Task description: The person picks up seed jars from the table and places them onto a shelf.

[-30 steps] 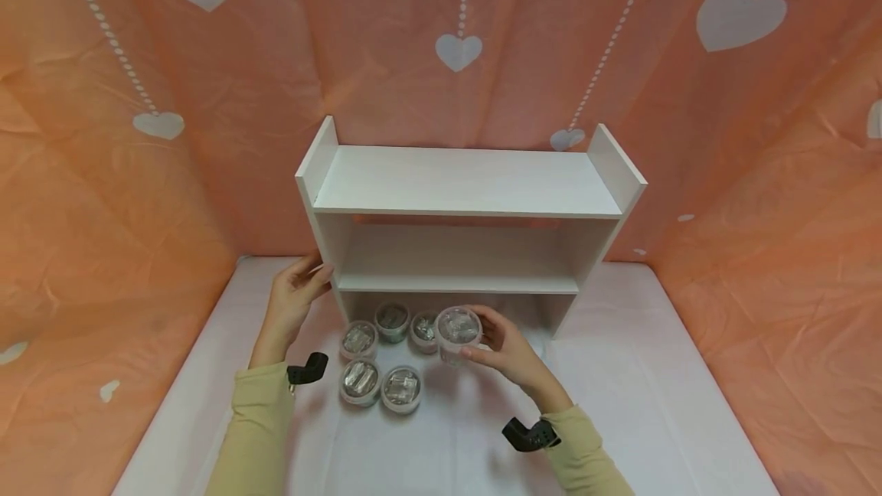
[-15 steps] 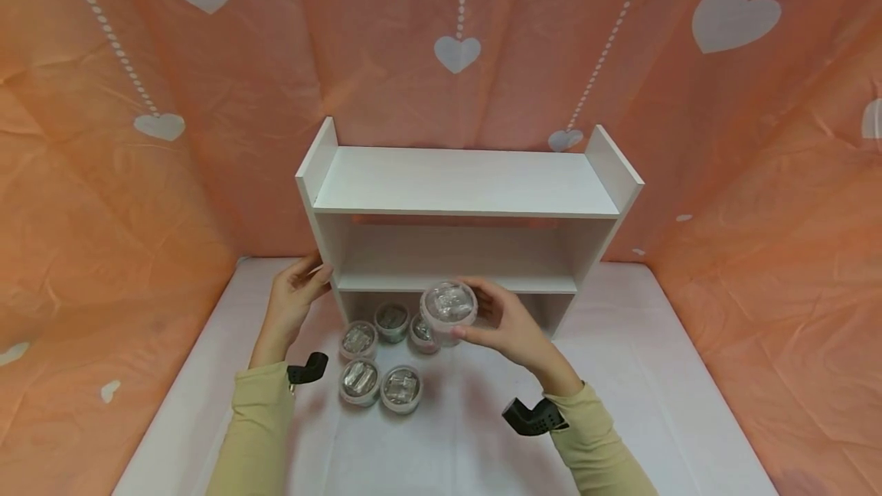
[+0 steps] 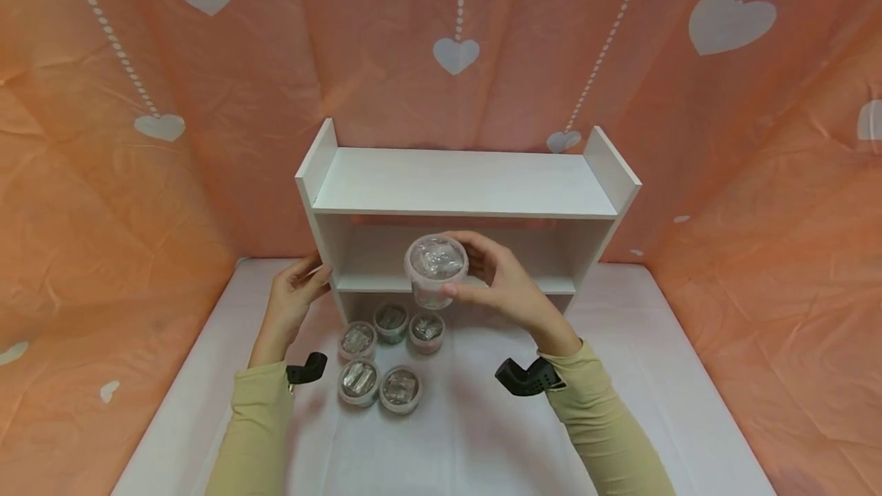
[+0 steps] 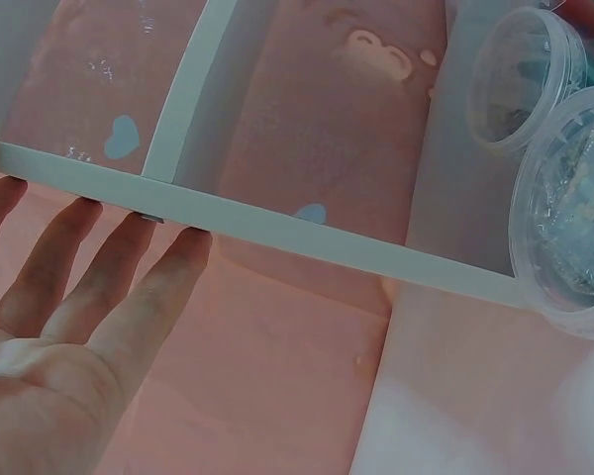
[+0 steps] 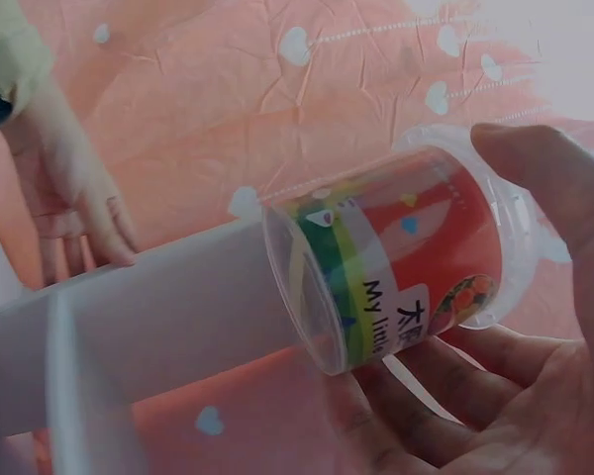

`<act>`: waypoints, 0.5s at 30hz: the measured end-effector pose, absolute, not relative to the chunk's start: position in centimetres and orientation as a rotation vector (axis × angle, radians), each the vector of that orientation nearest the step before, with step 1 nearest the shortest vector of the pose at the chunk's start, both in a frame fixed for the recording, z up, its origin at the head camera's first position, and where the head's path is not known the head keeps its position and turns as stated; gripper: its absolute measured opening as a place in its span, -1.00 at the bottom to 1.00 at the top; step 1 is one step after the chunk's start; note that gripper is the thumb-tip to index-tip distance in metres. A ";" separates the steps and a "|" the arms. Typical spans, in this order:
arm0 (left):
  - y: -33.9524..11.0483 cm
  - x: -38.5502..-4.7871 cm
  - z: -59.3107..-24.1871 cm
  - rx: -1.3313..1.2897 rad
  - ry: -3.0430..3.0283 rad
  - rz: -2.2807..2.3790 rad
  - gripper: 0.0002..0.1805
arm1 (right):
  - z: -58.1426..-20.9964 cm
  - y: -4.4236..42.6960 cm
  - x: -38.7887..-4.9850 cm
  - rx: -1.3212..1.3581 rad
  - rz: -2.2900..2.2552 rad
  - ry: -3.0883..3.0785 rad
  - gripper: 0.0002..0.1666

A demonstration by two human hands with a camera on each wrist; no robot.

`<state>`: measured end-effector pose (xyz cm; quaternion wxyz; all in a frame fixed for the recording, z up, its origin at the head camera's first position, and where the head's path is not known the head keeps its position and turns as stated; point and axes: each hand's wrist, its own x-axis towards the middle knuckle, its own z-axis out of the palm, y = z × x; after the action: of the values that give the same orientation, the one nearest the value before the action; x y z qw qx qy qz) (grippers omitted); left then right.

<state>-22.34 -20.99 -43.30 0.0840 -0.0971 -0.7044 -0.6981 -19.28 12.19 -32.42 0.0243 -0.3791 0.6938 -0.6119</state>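
Right hand (image 3: 506, 285) gripping tub (image 3: 434, 270), left hand (image 3: 289, 301) touching shelf (image 3: 455, 182)

Label (image 5: 406, 262) Curves Out of Our Sight

On the held cup (image 3: 436, 274) we read "My little" before the printed side curves away; its finest print is too small for us. In the head view we lose some fingertips of the right hand (image 3: 506, 283) behind that cup, which also hides part of the middle shelf (image 3: 372, 259). We cannot identify its wrapped contents (image 3: 439, 257). The left wrist view's edges crop the left hand (image 4: 64, 381) and the nearer cup (image 4: 574, 213).
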 end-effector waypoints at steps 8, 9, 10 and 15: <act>-20.9 -22.3 -43.4 -0.317 -2.079 -2.092 -0.43 | -28.9 11.2 -20.3 -1.144 -1.921 2.139 -0.31; -20.9 -22.3 -43.4 -0.312 -2.080 -2.092 -0.43 | -28.6 11.0 -20.4 -1.141 -1.920 2.147 -0.31; -20.9 -22.4 -43.4 -0.312 -2.082 -2.092 -0.43 | -28.3 10.9 -20.5 -1.140 -1.922 2.147 -0.32; -21.0 -22.3 -43.5 -0.309 -2.102 -2.069 -0.43 | -27.3 10.2 -21.0 -1.132 -1.928 2.168 -0.34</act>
<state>-22.34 -21.04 -43.46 0.0880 -0.1037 -0.7059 -0.6951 -20.99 10.21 -27.33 0.0139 -0.3636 0.6960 -0.6190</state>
